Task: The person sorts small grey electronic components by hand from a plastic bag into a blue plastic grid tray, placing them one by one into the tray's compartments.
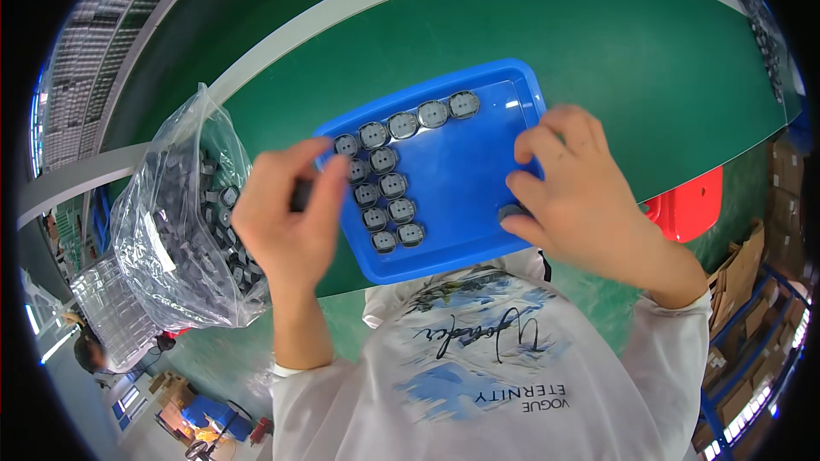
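A blue plastic tray [465, 166] lies on the green table in front of me. Several small round grey parts [393, 185] sit in it, one row along its far edge and two short columns at its left. My left hand [290, 218] hovers at the tray's left edge, fingers pinched on a small dark part beside the columns. My right hand [581, 196] rests on the tray's right side, with a round grey part [511, 215] under its thumb at the near edge.
A clear plastic bag [184, 222] full of the same grey parts stands open to the left of the tray. A red bin [692, 205] sits past the table's right edge, with cardboard boxes [739, 277] on shelving below. A white strip [342, 21] edges the green table top.
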Available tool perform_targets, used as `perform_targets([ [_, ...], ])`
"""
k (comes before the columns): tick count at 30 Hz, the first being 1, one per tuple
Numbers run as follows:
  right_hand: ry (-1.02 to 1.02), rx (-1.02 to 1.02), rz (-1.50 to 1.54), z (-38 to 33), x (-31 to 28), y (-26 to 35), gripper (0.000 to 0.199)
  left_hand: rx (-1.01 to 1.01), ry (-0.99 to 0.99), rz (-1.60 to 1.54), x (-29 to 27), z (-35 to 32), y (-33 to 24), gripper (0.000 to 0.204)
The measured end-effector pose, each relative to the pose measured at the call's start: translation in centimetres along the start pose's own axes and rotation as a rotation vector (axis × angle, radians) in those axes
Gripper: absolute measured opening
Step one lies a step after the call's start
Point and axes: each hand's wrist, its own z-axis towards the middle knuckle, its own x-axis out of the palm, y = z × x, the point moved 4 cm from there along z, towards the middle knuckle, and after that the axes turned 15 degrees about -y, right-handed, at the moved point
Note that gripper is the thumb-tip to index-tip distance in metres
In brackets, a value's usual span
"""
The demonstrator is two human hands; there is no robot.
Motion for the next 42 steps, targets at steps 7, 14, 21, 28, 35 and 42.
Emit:
perform_targets([
  [7, 0.166, -0.063, 0.091, 0.3, 2.4, 1.2, 0.021, -0.137, -0.346, 0.089, -1.6, -3.8, 8.3, 0.009],
  [14, -0.094, -0.013, -0.027, 1.5, 2.4, 0.1, 0.025, -0.005, -0.281, 0.137, -0.8, -3.9, 7.6, 0.010],
  [21, -0.029, 0.152, -0.214, 0.9, 3.0, 0.5, 0.037, -0.026, -0.228, 0.105, -1.1, -3.8, 7.7, 0.011],
  [28, -0.054, -0.014, -0.029, 1.8, 3.8, 0.3, 0.031, -0.033, -0.206, 0.085, -1.1, -3.8, 7.7, 0.012],
  [35, 0.095, -0.041, 0.046, 2.2, 3.1, 0.3, 0.015, -0.041, -0.209, 0.059, -1.2, -3.8, 7.7, 0.011],
  [42, -0.168, -0.079, -0.038, 2.0, 2.2, -0.4, 0.016, -0.062, -0.215, 0.049, -1.3, -3.9, 7.8, 0.012],
])
